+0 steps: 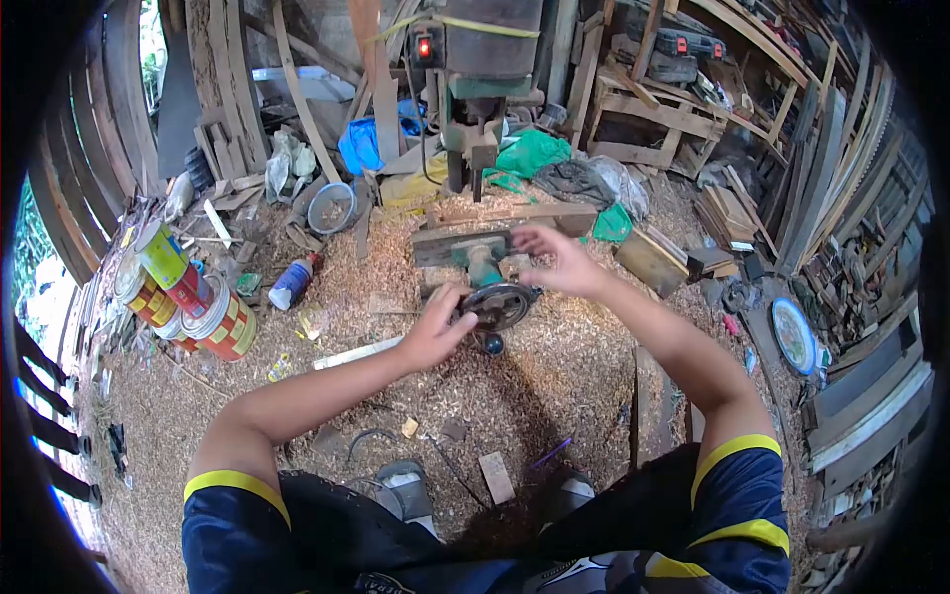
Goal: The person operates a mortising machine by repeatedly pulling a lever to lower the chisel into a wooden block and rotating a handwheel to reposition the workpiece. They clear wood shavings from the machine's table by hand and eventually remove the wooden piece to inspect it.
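A black handwheel (498, 307) with a round knob (492, 344) sits at the front of a green machine vise (482, 259). My left hand (435, 329) is closed on the left side of the wheel's rim. My right hand (560, 259) is raised at the right of the vise, its fingers curved and apart, fingertips right at the end of a dark wooden jaw board (460, 245). Behind that board lies a longer wooden piece (534, 215). Above them hangs the drilling machine's head (482, 148) with a dark bit (477, 186) pointing down.
A switch box (425, 47) glows red on the machine. Wood shavings (327, 426) cover the floor. Stacked paint cans (220, 322), a spray bottle (293, 284) and a bucket (332, 208) stand or lie leftward. Planks (831, 158) lean at the right, near a round tray (794, 335).
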### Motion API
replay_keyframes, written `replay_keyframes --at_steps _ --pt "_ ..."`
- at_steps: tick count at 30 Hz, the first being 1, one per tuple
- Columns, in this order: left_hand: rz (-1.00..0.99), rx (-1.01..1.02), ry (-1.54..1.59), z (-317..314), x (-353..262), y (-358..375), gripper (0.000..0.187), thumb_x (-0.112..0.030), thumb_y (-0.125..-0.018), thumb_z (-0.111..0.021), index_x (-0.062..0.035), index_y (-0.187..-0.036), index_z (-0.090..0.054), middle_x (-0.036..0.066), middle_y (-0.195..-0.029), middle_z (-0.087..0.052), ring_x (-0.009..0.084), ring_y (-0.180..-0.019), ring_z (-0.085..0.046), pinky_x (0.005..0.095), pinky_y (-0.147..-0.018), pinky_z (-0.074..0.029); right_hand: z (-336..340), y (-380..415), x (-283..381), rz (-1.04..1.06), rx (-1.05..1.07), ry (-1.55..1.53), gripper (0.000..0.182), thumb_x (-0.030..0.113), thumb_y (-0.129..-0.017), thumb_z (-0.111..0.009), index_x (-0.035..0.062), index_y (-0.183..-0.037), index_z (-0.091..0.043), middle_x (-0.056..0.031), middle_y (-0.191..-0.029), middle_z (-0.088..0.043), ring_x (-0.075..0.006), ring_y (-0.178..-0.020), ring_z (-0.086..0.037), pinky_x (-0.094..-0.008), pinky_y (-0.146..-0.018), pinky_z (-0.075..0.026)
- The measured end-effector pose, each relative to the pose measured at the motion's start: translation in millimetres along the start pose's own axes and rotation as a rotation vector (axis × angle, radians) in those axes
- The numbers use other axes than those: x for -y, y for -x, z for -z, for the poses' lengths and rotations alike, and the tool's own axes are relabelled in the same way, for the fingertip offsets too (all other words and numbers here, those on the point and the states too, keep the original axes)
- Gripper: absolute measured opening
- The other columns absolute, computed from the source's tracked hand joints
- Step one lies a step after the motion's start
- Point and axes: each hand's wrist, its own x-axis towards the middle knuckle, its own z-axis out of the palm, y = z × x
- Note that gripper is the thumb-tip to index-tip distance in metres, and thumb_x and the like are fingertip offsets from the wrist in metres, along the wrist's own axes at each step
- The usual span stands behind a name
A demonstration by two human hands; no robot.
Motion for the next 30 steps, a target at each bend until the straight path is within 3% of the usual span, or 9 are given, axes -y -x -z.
replay_keyframes --at_steps 1,2,3,6,8,15,21,27,30 --pt "0.014 0.0 0.011 4.1 6.5 1.9 0.05 -0.033 -0.103 -0.063 0.0034 -0.133 -0.05 0.022 -0.126 -0.053 0.0388 -0.123 -0.052 0.0458 -0.108 -0.041 -7.7 12.7 1.1 0.068 0.049 0.083 0.097 0.032 -0.077 -0.094 0.0069 -0.155 -0.042 -0.0095 -0.134 -0.061 -0.0242 -0.125 -0.058 -0.0429 -0.112 -0.045" --pt "-0.012 0.05 -0.012 10.6 6.7 2.2 0.048 -0.033 -0.103 -0.063 0.0029 -0.133 -0.051 0.021 -0.124 -0.054 0.0378 -0.122 -0.054 0.0462 -0.108 -0.042 -12.2 19.4 1.4 0.043 0.101 0.117 0.128 0.045 -0.062 -0.101 0.0081 -0.162 -0.03 -0.0143 -0.145 -0.052 -0.03 -0.133 -0.054 -0.0467 -0.117 -0.041" --pt "-0.039 0.103 -0.036 13.7 9.7 6.2 0.047 -0.033 -0.103 -0.063 0.0024 -0.132 -0.052 0.02 -0.121 -0.056 0.0368 -0.12 -0.055 0.0466 -0.108 -0.042 -17.6 25.0 7.4 0.033 0.108 0.107 0.128 0.045 -0.062 -0.101 0.0081 -0.162 -0.03 -0.0143 -0.145 -0.052 -0.03 -0.133 -0.054 -0.0467 -0.117 -0.041" --pt "-0.01 0.162 -0.111 21.9 10.7 12.2 0.058 -0.039 -0.095 -0.074 0.0021 -0.13 -0.054 0.02 -0.12 -0.058 0.037 -0.117 -0.058 0.0472 -0.102 -0.046 -22.3 31.5 15.0 0.172 0.071 0.388 0.157 0.057 -0.049 -0.102 0.0086 -0.167 -0.01 -0.0255 -0.158 -0.031 -0.0458 -0.147 -0.036 -0.0529 -0.122 -0.034" --pt "-0.014 0.22 -0.187 24.8 11.6 14.3 0.073 -0.05 -0.088 -0.079 0.0038 -0.131 -0.054 0.022 -0.116 -0.061 0.0404 -0.112 -0.062 0.0474 -0.096 -0.051 -23.8 32.2 18.7 0.182 0.036 0.437 0.157 0.06 -0.049 -0.1 0.0085 -0.167 -0.011 -0.0259 -0.159 -0.031 -0.0461 -0.147 -0.035 -0.0554 -0.123 -0.031" --pt "-0.01 0.291 -0.252 26.3 17.0 11.7 0.076 -0.051 -0.085 -0.083 0.0037 -0.129 -0.054 0.021 -0.113 -0.06 0.0386 -0.108 -0.062 0.0467 -0.095 -0.051 -55.5 17.7 32.5 0.462 0.026 0.786 0.148 0.075 -0.049 -0.089 0.0111 -0.165 -0.023 -0.0206 -0.159 -0.036 -0.0408 -0.149 -0.036 -0.0667 -0.125 -0.016" --pt "-0.056 0.277 -0.231 39.2 14.7 17.4 0.075 -0.05 -0.085 -0.083 0.0021 -0.131 -0.054 0.02 -0.114 -0.061 0.0382 -0.107 -0.063 0.0464 -0.094 -0.052 -31.3 17.5 25.4 0.491 0.037 0.678 0.14 0.074 -0.055 -0.086 0.0113 -0.164 -0.026 -0.0187 -0.158 -0.039 -0.0405 -0.147 -0.039 -0.068 -0.123 -0.017" --pt "0.017 0.288 -0.198 47.9 19.4 28.3 0.071 -0.042 -0.09 -0.079 0.0009 -0.139 -0.051 0.023 -0.132 -0.06 0.0399 -0.122 -0.061 0.0454 -0.105 -0.05 -46.3 7.8 18.5 0.544 0.125 0.804 0.14 0.077 -0.055 -0.084 0.0121 -0.165 -0.026 -0.0191 -0.159 -0.038 -0.0402 -0.148 -0.037 -0.0678 -0.123 -0.017" --pt "0.042 0.309 -0.273 56.3 21.8 35.1 0.069 -0.039 -0.092 -0.078 -0.0003 -0.142 -0.051 0.024 -0.138 -0.059 0.0402 -0.128 -0.06 0.0453 -0.11 -0.048 -39.9 12.3 16.4 0.488 0.052 0.664 0.139 0.078 -0.055 -0.083 0.0131 -0.165 -0.027 -0.0187 -0.159 -0.038 -0.0389 -0.148 -0.037 -0.0672 -0.123 -0.018"
